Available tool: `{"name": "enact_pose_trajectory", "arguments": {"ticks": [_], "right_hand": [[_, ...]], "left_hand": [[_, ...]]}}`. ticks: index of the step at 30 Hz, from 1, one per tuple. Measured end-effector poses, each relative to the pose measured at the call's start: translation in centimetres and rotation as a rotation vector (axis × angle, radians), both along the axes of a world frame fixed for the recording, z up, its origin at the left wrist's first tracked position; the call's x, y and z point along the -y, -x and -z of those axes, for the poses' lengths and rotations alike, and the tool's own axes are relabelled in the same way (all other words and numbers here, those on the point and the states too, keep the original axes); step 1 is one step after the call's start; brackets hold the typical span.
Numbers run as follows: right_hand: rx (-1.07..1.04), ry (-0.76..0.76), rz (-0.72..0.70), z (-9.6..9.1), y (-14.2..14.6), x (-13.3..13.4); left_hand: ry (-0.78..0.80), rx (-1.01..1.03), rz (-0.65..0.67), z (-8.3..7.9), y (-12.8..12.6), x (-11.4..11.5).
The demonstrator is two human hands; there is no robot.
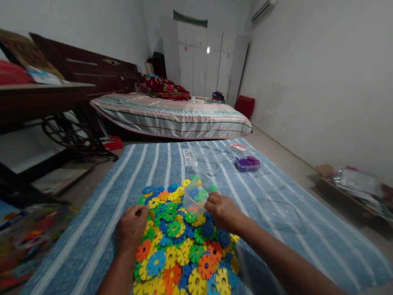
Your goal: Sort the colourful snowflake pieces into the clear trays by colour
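Observation:
A broad pile of flower-shaped plastic discs in yellow, green, blue and orange is spread over the near middle of the striped cloth. My right hand is closed on the edge of a clear plastic container, tilted above the far part of the pile; discs show through its wall. At the pile's left edge rests my left hand, its fingers curled in beside a few yellow discs. Whatever its fingertips may hold is hidden.
Beyond the pile lie more clear plastic containers. A clear box of purple pieces stands at the far right, near a red-and-white card. Another clear container sits right of my forearm. A bed stands behind the striped cloth.

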State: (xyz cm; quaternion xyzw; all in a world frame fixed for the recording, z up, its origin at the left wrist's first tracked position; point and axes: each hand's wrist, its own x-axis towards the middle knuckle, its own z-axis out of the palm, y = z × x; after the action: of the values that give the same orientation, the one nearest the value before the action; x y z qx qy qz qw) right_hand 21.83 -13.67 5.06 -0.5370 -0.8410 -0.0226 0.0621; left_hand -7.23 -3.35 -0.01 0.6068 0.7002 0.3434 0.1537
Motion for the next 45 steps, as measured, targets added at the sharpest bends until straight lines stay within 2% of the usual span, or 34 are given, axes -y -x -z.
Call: {"name": "enact_pose_trajectory", "arguments": {"ticks": [3,7,9,12,18,25,36,40,45], "right_hand": [[0.045,0.019,0.120,-0.9,-0.7,0.2],[0.142,0.103,0.375,-2.1,-2.5,-0.3],[0.182,0.122,0.487,-2.1,-3.7,-1.1],[0.206,0.121,0.570,-1.4,-5.2,-2.7],[0.201,0.100,0.603,0.4,-6.4,-4.4],[0.177,0.070,0.623,1.0,-6.5,-4.9],[0.126,0.006,0.639,1.2,-6.6,-0.8],[0.103,0.012,0.659,1.2,-7.3,-0.3],[0.090,0.056,0.692,0.2,-7.7,0.1]], "left_hand": [[-0.011,0.008,-0.017,-0.1,0.0,0.0],[0.004,0.015,-0.014,-0.2,-0.1,0.0],[0.003,0.013,-0.006,-0.3,-0.1,0.1],[0.012,0.009,-0.004,-0.6,-0.2,0.2],[0.051,0.016,-0.012,-0.9,-0.1,0.2],[0.059,-0.007,-0.011,-0.5,0.3,-0.3],[0.116,-0.043,-0.023,-1.2,-0.1,-0.1],[0.074,-0.039,-0.025,-1.3,-0.3,-0.1],[0.051,-0.051,-0.018,-1.1,-0.3,0.1]]}}
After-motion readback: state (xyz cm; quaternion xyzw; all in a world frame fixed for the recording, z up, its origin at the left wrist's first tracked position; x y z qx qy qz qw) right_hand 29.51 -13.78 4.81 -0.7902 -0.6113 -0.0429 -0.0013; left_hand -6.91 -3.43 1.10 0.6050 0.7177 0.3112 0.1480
